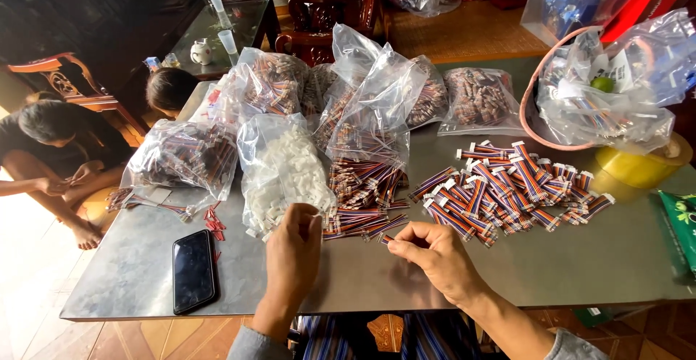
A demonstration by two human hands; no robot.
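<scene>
Ribbon cable (386,239) is being pinched by the right hand (435,258) — left hand (293,247) is curling at the white-connector bag (283,171); finished pile (507,186) is lying beside full bags.

1. The left hand (292,253) is raised back-up, fingers curled and tips pinched together at the top.
2. The right hand (433,255) lies palm-down, thumb and forefinger pinched leftward.
3. Both forearms reach in from the bottom edge, sleeves grey.
</scene>
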